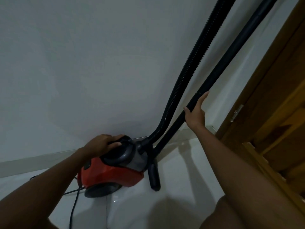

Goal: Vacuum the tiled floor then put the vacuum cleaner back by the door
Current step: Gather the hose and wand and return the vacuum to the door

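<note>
The red canister vacuum cleaner [112, 172] sits on the white tiled floor [181, 187] against the wall [82, 63], near the wooden door [272, 113], with its floor nozzle [154, 177] just beside it. The left hand [102, 143] is clamped on its black top handle, while the right hand [195, 113] is wrapped around the rigid black wand [231, 55]. The ribbed hose [189, 71] rises beside the wand, and the power cord [74, 204] trails across the tiles

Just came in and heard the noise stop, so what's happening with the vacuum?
A person has the left hand on the handle of the red vacuum cleaner, which sits on the tiled floor against the wall. The right hand holds the black wand upright beside the wooden door.
</note>
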